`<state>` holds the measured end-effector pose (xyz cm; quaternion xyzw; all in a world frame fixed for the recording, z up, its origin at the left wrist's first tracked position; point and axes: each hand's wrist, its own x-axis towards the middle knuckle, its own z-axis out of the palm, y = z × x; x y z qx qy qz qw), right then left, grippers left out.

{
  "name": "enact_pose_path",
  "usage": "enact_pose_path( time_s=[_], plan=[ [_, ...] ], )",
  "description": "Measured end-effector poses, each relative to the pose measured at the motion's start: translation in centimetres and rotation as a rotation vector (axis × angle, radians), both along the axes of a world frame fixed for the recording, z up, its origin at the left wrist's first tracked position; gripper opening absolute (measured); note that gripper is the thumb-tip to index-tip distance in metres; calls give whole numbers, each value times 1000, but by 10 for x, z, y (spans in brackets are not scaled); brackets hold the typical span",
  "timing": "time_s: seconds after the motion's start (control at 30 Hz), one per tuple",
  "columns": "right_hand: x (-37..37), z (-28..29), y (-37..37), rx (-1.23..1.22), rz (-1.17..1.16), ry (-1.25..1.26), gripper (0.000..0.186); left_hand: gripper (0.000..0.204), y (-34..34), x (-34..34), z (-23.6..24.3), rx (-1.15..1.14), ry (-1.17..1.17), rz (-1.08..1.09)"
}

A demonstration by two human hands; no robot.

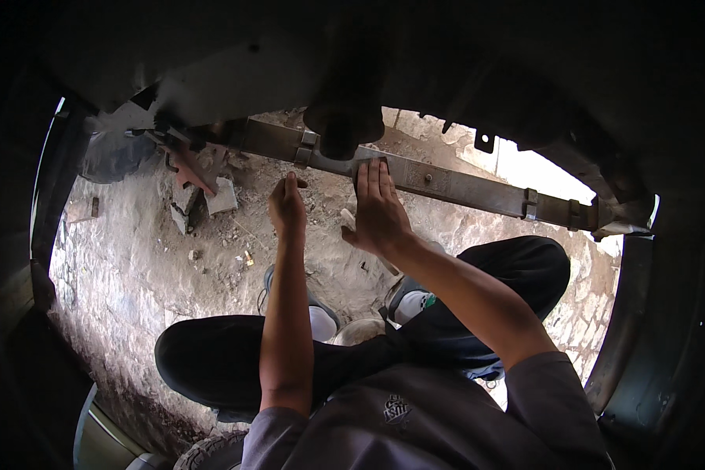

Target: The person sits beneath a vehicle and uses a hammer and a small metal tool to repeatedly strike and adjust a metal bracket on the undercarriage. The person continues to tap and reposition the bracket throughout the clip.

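Note:
My right hand [378, 211] has its fingers stretched out against a long metal bar [466, 188] beneath dark vehicle bodywork, with a dark patch behind the fingertips that I cannot make out. My left hand [288, 210] is raised just below the bar, fingers curled and thumb side upward; whatever it may hold is too small or hidden to tell. A dark cylindrical part [343, 129] hangs directly above the bar near my right fingertips. Metal clamps [529, 204] sit along the bar.
A red metal piece [188, 168] and broken pale blocks [221, 197] are at the left on rough dirt ground [117, 290]. My bent legs [517, 266] and shoes [325, 325] are below. Dark panels [634, 313] surround the opening, with a tire [207, 454] at lower left.

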<state>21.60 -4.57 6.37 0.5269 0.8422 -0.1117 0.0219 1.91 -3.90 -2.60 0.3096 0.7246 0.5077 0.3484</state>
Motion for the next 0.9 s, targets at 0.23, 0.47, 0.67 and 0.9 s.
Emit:
enact_pose_path(
  time_s=[0.23,0.47,0.67,0.9],
  plan=[
    [6,-11,43,99,-117,43,127,52,-6,32,21,-3,219,-52],
    [19,-5,42,62,-126,32,130,55,-3,37,15,-114,121,-120],
    [20,-5,-3,38,-45,-66,129,55,-8,41,28,-45,143,-137],
    [23,-3,26,39,-167,-22,122,54,-13,58,35,-75,162,-185]
  ],
)
